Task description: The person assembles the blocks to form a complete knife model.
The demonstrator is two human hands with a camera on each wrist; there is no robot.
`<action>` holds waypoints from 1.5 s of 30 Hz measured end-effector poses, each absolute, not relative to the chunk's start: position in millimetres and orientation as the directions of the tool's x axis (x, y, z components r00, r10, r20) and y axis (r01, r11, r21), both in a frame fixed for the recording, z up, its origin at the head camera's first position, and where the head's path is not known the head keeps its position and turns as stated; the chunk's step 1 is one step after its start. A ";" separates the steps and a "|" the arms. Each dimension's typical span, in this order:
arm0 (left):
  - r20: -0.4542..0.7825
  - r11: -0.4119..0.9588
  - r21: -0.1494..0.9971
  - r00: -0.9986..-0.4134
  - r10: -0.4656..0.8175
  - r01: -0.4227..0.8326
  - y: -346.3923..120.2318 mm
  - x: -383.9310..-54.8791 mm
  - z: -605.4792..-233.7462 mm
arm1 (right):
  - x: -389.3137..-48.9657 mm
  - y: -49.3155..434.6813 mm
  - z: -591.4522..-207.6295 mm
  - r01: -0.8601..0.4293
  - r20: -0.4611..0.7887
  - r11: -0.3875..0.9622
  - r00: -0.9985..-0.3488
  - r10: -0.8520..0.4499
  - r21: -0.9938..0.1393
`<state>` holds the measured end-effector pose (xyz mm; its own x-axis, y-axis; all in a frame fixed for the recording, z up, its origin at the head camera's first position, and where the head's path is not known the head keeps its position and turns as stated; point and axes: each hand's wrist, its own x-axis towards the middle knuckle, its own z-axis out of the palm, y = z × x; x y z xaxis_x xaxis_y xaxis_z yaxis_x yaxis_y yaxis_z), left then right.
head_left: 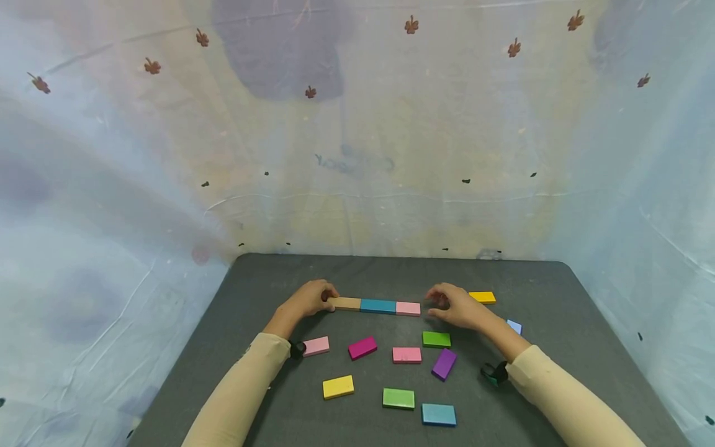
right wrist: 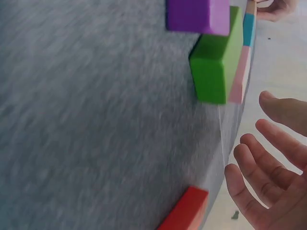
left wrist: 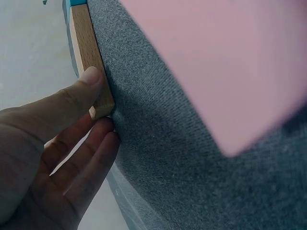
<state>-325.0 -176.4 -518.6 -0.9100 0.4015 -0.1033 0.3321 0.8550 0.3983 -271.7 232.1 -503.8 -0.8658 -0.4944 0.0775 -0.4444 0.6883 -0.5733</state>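
A row of blocks lies end to end toward the back of the table: a natural wood block [head_left: 347,303], a blue block [head_left: 378,306] and a pink block [head_left: 408,308]. At the row's left end my left hand [head_left: 310,298] grips the wood block. Its thumb lies on the block's top in the left wrist view, with the other fingers around the end. Just past the row's right end, my right hand [head_left: 455,305] hovers with fingers spread and slightly bent. Nothing is in it, and a gap separates it from the pink block.
Loose blocks lie nearer on the grey table [head_left: 268,397]: pink [head_left: 316,346], magenta [head_left: 362,347], green [head_left: 436,339], purple [head_left: 444,364], yellow [head_left: 337,387] and blue [head_left: 439,414] among them. An orange-yellow block [head_left: 483,297] sits behind the right wrist. A red block [right wrist: 187,211] shows in the right wrist view.
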 end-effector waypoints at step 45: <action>-0.067 0.710 0.632 -0.891 0.448 0.310 -196.9 -326.6 -531.3 | -228.2 320.2 -513.0 -0.241 0.011 0.808 -0.960 -0.279 -0.537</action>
<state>-326.6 -196.9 -531.3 -0.8914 0.4483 -0.0667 0.3099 0.7103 0.6320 -228.2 320.2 -513.0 -0.9601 -0.2793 0.0110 -0.2413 0.8085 -0.5368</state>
